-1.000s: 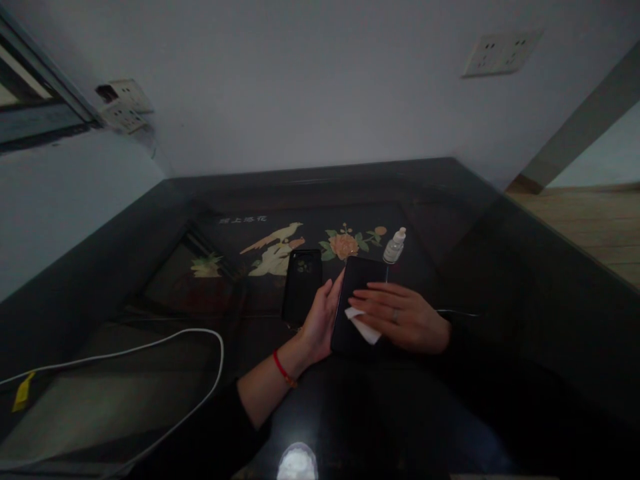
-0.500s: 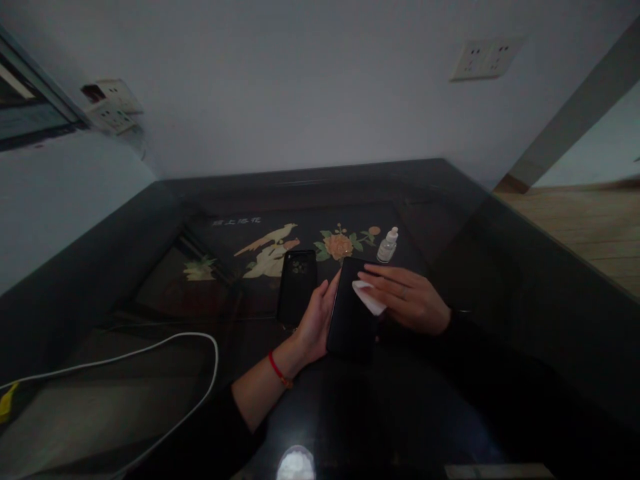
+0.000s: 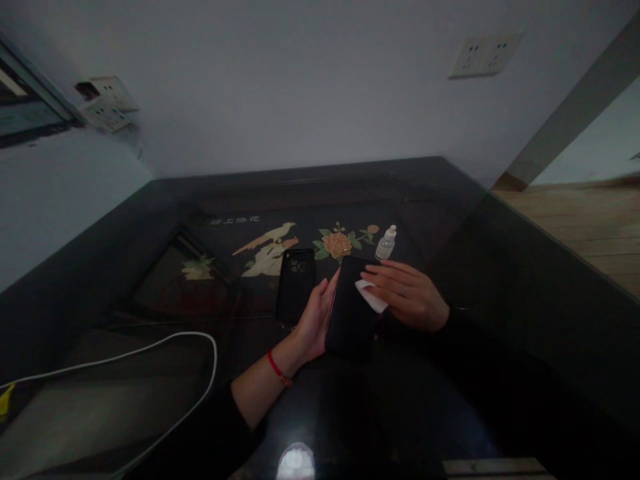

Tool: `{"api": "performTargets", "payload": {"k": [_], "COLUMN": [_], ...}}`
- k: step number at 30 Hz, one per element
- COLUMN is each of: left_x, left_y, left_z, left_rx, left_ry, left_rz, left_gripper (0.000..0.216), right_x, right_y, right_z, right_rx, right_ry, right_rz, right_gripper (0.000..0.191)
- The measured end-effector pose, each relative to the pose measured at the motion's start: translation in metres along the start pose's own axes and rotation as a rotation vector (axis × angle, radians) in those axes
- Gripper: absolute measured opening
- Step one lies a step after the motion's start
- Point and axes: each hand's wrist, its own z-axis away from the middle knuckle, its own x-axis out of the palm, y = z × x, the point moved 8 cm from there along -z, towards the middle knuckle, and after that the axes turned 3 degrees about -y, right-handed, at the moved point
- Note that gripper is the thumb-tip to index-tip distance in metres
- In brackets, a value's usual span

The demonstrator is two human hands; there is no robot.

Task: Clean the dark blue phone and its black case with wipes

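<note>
My left hand (image 3: 314,325) is wrapped round the left edge of a dark smartphone (image 3: 349,317), its screen turned up and tilted toward me. A white wipe (image 3: 372,297) is pinched under the fingers of my right hand (image 3: 407,293) and lies against the upper right part of the screen. Left of the phone, a black phone case (image 3: 296,287) with camera cut-outs rests on the table. Just beyond my right hand stands a small clear bottle (image 3: 386,243) with a white cap.
The dark glossy table (image 3: 320,413) carries an inlaid bird and flower picture (image 3: 336,244). A white cable (image 3: 150,345) loops across its left side. The wall behind has a double socket (image 3: 486,55) at right and more sockets (image 3: 110,103) at left.
My right hand and the wipe have shifted very slightly on the phone's screen. The left hand keeps its hold, and the case and bottle stay put.
</note>
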Motion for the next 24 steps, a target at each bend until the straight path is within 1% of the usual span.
{"api": "performTargets", "payload": {"k": [1,3,5,7,9,11,13,14,16,18,20,21,22,24], "left_x": [-0.003,-0.006,-0.004,-0.002,-0.001,-0.005,-0.01,-0.011,-0.009,-0.003,0.001,0.002,0.001,-0.003], "left_y": [0.003,0.007,0.007,0.005,0.003,0.005,0.007,0.007,0.005,0.002,0.001,0.001,0.001,0.005], "left_z": [0.0,-0.001,-0.001,-0.002,-0.002,-0.002,-0.003,-0.003,-0.003,-0.002,-0.001,0.0,0.0,0.0], "left_rx": [0.031,0.075,0.068,0.034,0.018,0.042,0.08,0.088,0.067,0.024,-0.002,-0.002,0.004,0.047], "left_ry": [0.036,0.079,0.064,0.024,-0.001,0.03,0.081,0.092,0.063,-0.001,-0.04,-0.042,-0.03,0.032], "left_rz": [-0.002,-0.008,-0.009,0.001,0.008,0.003,-0.005,-0.006,0.001,0.003,-0.011,-0.021,-0.03,-0.049], "left_gripper": [0.054,0.054,0.055,0.057,0.058,0.058,0.055,0.053,0.051,0.051,0.05,0.05,0.05,0.05], "right_x": [0.002,0.003,0.001,-0.002,-0.005,-0.007,-0.005,-0.004,-0.005,-0.004,-0.001,0.001,0.003,0.006], "right_y": [-0.017,-0.051,-0.082,-0.102,-0.107,-0.094,-0.065,-0.048,-0.018,0.002,0.012,0.012,0.009,-0.005], "right_z": [-0.002,-0.006,-0.008,-0.009,-0.007,-0.007,-0.007,-0.007,-0.004,-0.002,-0.001,-0.001,-0.001,-0.001], "right_rx": [-0.077,-0.184,-0.282,-0.336,-0.353,-0.287,-0.124,-0.024,0.118,0.2,0.236,0.233,0.211,0.122], "right_ry": [-0.005,0.024,0.055,0.082,0.098,0.087,0.054,0.037,0.038,0.037,0.017,0.002,-0.016,-0.042], "right_rz": [-0.034,-0.107,-0.216,-0.299,-0.324,-0.28,-0.185,-0.131,-0.062,-0.002,0.038,0.045,0.043,0.014], "right_gripper": [0.025,0.024,0.023,0.024,0.024,0.022,0.023,0.027,0.034,0.039,0.039,0.038,0.037,0.032]}}
